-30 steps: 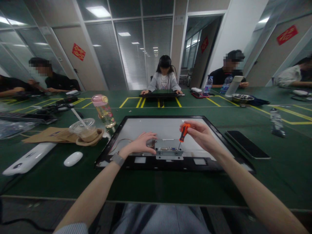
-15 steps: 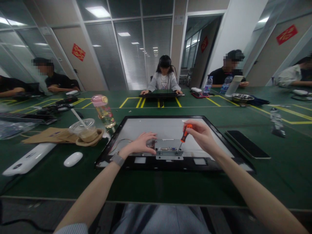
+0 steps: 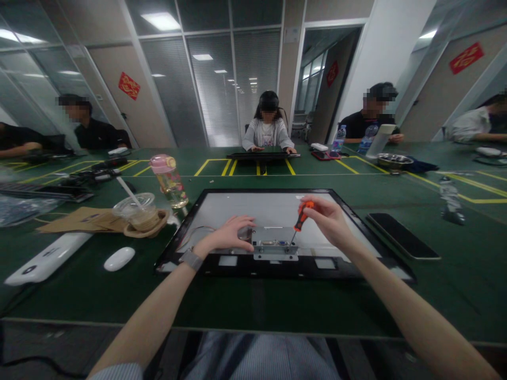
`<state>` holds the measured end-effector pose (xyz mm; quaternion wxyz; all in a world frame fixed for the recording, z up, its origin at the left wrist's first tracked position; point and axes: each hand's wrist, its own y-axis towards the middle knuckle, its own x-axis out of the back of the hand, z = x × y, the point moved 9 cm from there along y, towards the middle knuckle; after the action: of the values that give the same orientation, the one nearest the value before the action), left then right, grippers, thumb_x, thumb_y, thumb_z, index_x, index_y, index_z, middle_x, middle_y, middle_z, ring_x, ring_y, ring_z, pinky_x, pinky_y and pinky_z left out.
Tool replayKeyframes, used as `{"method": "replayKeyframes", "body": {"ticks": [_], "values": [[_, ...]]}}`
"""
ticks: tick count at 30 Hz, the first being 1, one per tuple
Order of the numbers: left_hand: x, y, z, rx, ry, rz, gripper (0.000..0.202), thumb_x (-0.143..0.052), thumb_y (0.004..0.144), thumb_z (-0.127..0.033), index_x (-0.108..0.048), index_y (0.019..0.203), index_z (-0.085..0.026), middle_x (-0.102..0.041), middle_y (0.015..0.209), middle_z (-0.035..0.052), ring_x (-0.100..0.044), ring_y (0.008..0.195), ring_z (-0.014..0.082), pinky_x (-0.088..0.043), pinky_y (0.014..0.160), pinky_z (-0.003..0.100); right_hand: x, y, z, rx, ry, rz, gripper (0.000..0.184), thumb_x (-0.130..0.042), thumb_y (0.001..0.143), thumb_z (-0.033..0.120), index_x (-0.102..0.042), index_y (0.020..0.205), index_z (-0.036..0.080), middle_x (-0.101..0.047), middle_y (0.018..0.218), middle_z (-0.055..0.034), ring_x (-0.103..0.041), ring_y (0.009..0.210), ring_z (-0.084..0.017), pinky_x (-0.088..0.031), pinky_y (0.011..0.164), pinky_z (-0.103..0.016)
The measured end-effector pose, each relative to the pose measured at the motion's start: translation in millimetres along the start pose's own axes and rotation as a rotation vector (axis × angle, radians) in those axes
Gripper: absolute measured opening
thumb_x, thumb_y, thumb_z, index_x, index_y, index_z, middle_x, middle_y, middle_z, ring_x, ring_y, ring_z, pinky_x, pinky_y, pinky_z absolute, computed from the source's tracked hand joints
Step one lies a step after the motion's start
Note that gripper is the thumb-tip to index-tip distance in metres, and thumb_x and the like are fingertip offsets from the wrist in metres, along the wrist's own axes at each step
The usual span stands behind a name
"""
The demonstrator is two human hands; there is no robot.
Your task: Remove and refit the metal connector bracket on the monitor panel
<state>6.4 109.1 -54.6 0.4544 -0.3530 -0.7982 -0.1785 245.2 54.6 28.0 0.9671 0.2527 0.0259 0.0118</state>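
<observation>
A flat display panel [image 3: 222, 206] with a black frame and pale back lies in front of me on the green table. On its near middle sits a grey metal bracket [image 3: 273, 256] with video ports in its upright face. My right hand [image 3: 327, 219] is closed on an orange-and-black screwdriver [image 3: 303, 216], held at a slant. The tip points down at the bracket beside the blue port; whether it sits in a screw cannot be made out. My left hand [image 3: 232, 235] rests at the bracket's left end, thumb and fingers apart, the thumb at its edge.
To the left stand a pink-lidded bottle [image 3: 170, 182] and an iced drink cup [image 3: 137, 211] on a paper bag, with a white case [image 3: 119, 259] and a white power strip [image 3: 47, 258] nearer. A black phone [image 3: 402, 235] lies right. Across the table a person [image 3: 268, 126] handles another panel.
My hands and the screwdriver hold almost the same place. The person opposite has shifted a hand from the left edge of their panel towards its middle.
</observation>
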Motion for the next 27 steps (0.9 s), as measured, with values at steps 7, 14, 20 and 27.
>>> {"method": "replayKeyframes", "body": {"ticks": [7, 14, 20, 27], "values": [[-0.4, 0, 0, -0.006, 0.002, 0.003, 0.074, -0.079, 0.070, -0.060, -0.056, 0.133, -0.029, -0.038, 0.158, 0.0058, -0.025, 0.151, 0.0303, -0.007, 0.126, 0.052, -10, -3, 15, 0.073, -0.003, 0.041, 0.025, -0.059, 0.094, 0.044, -0.076, 0.097, 0.026, -0.072, 0.100, -0.0056, -0.068, 0.092, -0.022, -0.054, 0.085, -0.040], [0.1, -1, 0, 0.001, -0.008, 0.014, 0.075, -0.078, 0.070, -0.063, -0.056, 0.133, -0.029, -0.037, 0.159, 0.0057, -0.024, 0.151, 0.0308, -0.012, 0.125, 0.052, 3, -2, 8, 0.093, -0.078, -0.052, 0.014, -0.075, 0.082, 0.037, -0.078, 0.091, 0.027, -0.071, 0.087, -0.0021, -0.067, 0.081, -0.020, -0.056, 0.077, -0.037], [0.0, 0, 0, -0.009, -0.007, 0.010, 0.074, -0.078, 0.069, -0.062, -0.056, 0.132, -0.030, -0.038, 0.159, 0.0057, -0.024, 0.151, 0.0309, -0.006, 0.126, 0.053, -6, -1, 6, 0.022, 0.013, 0.036, 0.029, -0.059, 0.093, 0.042, -0.074, 0.113, 0.028, -0.074, 0.112, -0.0068, -0.069, 0.103, -0.026, -0.052, 0.096, -0.048], [0.5, -1, -1, -0.001, -0.013, 0.011, 0.075, -0.077, 0.070, -0.063, -0.055, 0.134, -0.031, -0.037, 0.159, 0.0049, -0.023, 0.152, 0.0301, -0.006, 0.126, 0.051, 2, 0, 12, 0.074, -0.150, -0.071, 0.015, -0.079, 0.077, 0.039, -0.077, 0.086, 0.026, -0.070, 0.087, -0.0034, -0.067, 0.080, -0.021, -0.058, 0.076, -0.039]]}}
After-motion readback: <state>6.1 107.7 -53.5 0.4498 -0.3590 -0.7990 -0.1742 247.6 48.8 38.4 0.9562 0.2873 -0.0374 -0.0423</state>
